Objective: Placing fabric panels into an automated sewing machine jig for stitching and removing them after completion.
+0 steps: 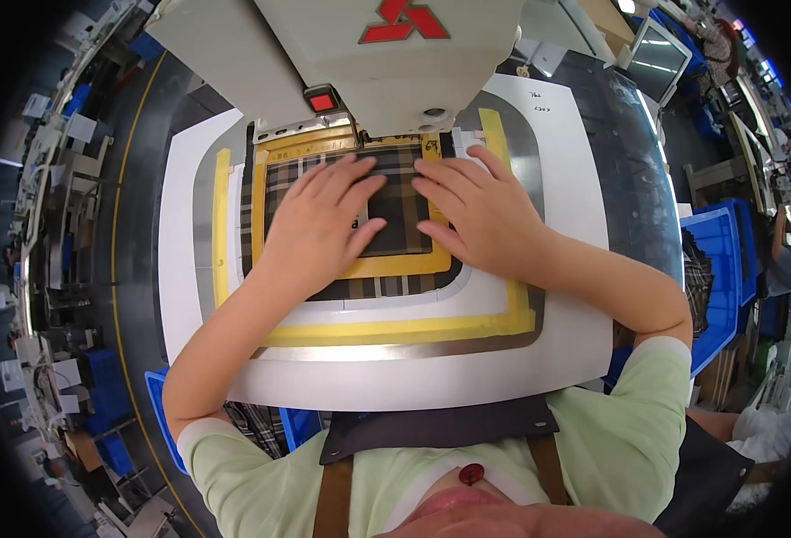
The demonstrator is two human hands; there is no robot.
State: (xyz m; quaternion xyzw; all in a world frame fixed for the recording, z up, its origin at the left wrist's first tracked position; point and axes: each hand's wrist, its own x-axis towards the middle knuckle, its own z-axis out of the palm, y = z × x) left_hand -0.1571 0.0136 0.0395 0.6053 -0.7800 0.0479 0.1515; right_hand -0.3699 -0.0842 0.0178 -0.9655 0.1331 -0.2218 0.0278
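Note:
Dark plaid cloth [395,235] lies flat inside a yellow rectangular frame [404,265], under the head of an industrial sewing machine [472,94]. More of the plaid shows past the frame's near edge. My left hand [319,220] rests on the left part of the cloth, fingers spread, its thumb pointing inward. On the other side, my right hand [490,211] is laid across the frame's right edge with fingers apart, the fingertips on the cloth. Neither hand grips anything. The needle area at the frame's far edge is too small to make out.
A white sheet [566,314] with yellow tape strips [386,334] surrounds the frame. Blue bins hold plaid cloth, one bin [723,260] at right, another [155,417] at lower left. A screen [660,56] stands at far right. A red button [322,102] sits on the machine.

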